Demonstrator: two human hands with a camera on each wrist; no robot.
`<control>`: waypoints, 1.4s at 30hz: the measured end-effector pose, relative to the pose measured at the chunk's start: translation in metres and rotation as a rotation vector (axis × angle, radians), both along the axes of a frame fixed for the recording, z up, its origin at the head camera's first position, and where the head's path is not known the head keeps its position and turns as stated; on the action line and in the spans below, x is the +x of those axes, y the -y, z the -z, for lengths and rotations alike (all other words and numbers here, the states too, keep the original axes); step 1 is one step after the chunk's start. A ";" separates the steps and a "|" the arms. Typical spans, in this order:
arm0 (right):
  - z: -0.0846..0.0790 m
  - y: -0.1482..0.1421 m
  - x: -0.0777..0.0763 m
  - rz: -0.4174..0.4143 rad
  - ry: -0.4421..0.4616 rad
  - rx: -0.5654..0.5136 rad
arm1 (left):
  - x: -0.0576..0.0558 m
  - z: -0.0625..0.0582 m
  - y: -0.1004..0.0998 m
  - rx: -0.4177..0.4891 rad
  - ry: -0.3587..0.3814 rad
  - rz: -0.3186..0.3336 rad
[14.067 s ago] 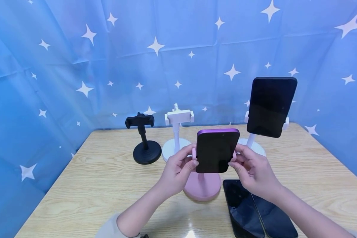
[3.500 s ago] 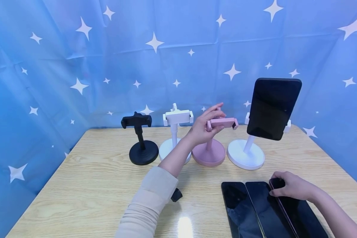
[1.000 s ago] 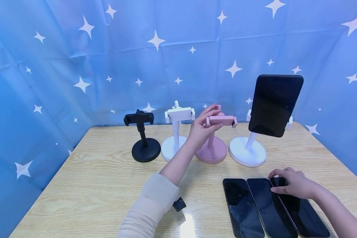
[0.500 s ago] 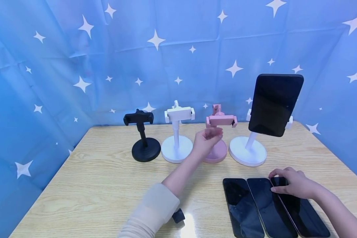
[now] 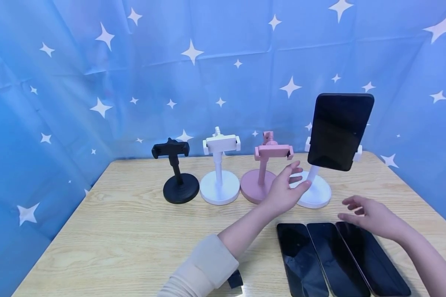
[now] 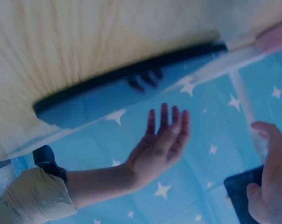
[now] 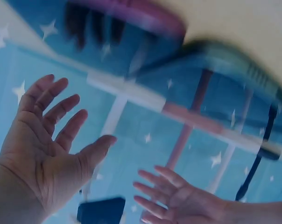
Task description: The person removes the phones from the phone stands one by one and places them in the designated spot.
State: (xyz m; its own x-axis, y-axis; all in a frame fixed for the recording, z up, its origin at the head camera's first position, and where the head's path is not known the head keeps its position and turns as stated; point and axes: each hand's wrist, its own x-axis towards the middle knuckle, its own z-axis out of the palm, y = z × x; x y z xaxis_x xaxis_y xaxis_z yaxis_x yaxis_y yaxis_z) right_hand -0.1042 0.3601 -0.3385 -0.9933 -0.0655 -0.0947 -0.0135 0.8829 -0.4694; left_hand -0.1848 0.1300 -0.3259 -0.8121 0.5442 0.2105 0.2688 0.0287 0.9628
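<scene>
My left hand (image 5: 287, 187) hovers between the pink phone stand (image 5: 274, 152) and the right-hand white phone stand (image 5: 317, 192), fingers spread, holding nothing. A large black-screened phone (image 5: 340, 132) sits upright in that white stand's clamp. My right hand (image 5: 369, 216) is raised just over the far end of the right phone (image 5: 373, 260), its fingers loosely bent and free. That phone lies face up beside the middle phone (image 5: 338, 260) and the left phone (image 5: 302, 260). In the right wrist view, my right hand (image 7: 52, 149) appears palm-on with nothing in it.
Farther left stand another white phone stand (image 5: 221, 143) and a black phone stand (image 5: 171, 149), both with bare clamps. A blue star-patterned curtain (image 5: 223, 82) hangs behind the wooden table (image 5: 134, 239). The left forearm crosses over the table's middle.
Earlier the pink stand held a purple-edged phone; it now lies at the row's right end, and the stand is farther back. The left hand left the pink clamp and moved right; the right hand lifted off.
</scene>
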 end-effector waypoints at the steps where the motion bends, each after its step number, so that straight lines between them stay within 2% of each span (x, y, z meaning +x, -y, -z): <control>1: -0.006 0.003 0.000 0.012 -0.022 -0.012 | 0.001 -0.004 -0.002 -0.001 -0.015 0.008; 9: -0.050 0.025 0.000 0.064 -0.214 -0.120 | 0.002 -0.025 -0.013 0.003 -0.038 0.003; 16: -0.070 0.042 -0.005 0.098 -0.373 -0.240 | -0.002 -0.034 -0.019 0.028 -0.084 0.028; 18: -0.073 0.044 -0.008 0.109 -0.400 -0.246 | -0.003 -0.036 -0.019 0.017 -0.088 0.033; 25: -0.078 0.047 -0.014 0.119 -0.516 -0.241 | -0.004 -0.043 -0.025 -0.025 -0.072 -0.016; 31: -0.079 0.046 -0.015 0.150 -0.603 -0.223 | -0.003 -0.046 -0.027 -0.015 -0.062 -0.005; 36: -0.077 0.044 -0.014 0.152 -0.627 -0.204 | -0.003 -0.045 -0.025 0.003 -0.093 -0.002; 42: -0.073 0.041 -0.007 0.153 -0.642 -0.191 | -0.003 -0.045 -0.023 -0.034 -0.165 -0.026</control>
